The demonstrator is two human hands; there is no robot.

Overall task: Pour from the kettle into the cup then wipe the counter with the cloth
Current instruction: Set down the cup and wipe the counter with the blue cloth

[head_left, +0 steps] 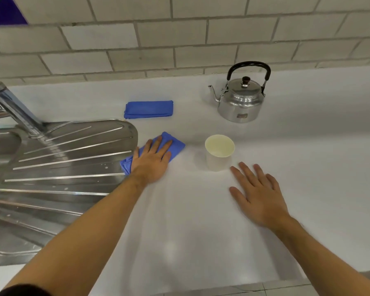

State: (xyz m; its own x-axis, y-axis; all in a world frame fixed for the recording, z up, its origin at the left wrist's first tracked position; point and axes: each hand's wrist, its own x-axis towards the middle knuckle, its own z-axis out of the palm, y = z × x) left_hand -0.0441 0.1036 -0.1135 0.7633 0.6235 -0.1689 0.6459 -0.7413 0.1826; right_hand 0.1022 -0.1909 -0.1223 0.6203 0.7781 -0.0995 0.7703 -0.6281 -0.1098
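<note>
A steel kettle [240, 99] with a black handle stands upright at the back right of the white counter [201, 221], spout pointing left. A pale paper cup [219, 152] stands upright in front of it. My left hand [152, 161] lies flat, fingers spread, pressing a blue cloth [175, 146] onto the counter beside the drainboard edge. My right hand [259, 193] rests flat on the counter just right of and nearer than the cup, fingers apart, holding nothing.
A second blue cloth [149, 109], folded, lies further back on the counter. A steel sink drainboard [62, 167] with a tap [13, 107] fills the left side. A tiled wall [179, 39] runs behind; the counter's front edge is near the bottom.
</note>
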